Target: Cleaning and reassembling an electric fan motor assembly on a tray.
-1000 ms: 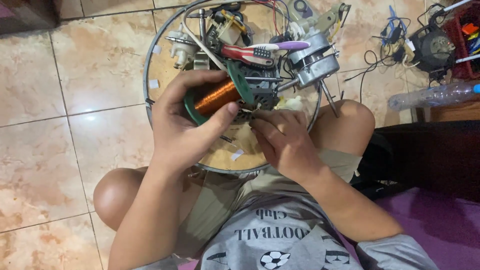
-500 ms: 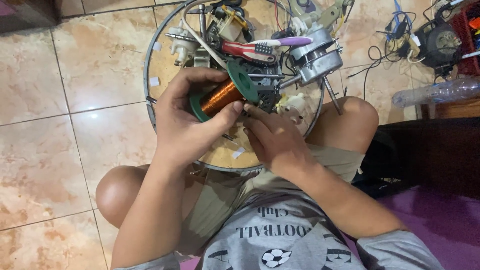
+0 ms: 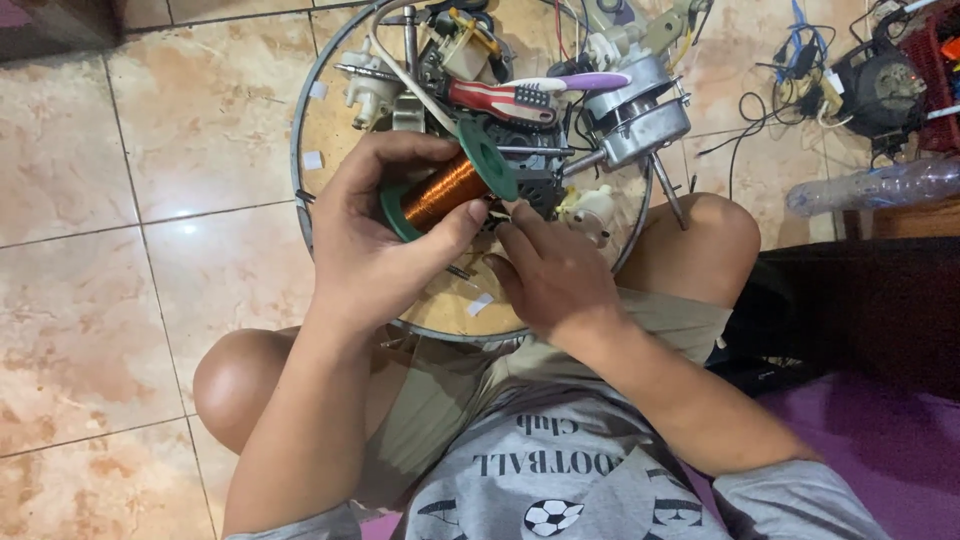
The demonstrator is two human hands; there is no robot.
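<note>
The left hand [image 3: 375,235] grips a green plastic spool of copper wire [image 3: 448,185] above the round metal-rimmed tray [image 3: 300,130] on the tiled floor; beside it, the right hand [image 3: 555,275] pinches near the spool's end, holding something too small to tell.

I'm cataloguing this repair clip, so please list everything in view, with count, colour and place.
copper wire spool: one, orange wire on green flanges, in left hand
round tray: one, metal-rimmed, on floor between knees
toothbrush: one, purple and white, on tray
red-handled tool: one, on tray
motor: one, grey metal, tray's right edge
plastic bottle: one, clear, right
tiled floor: beige
left hand: grips spool
right hand: fingertips beside spool
</note>
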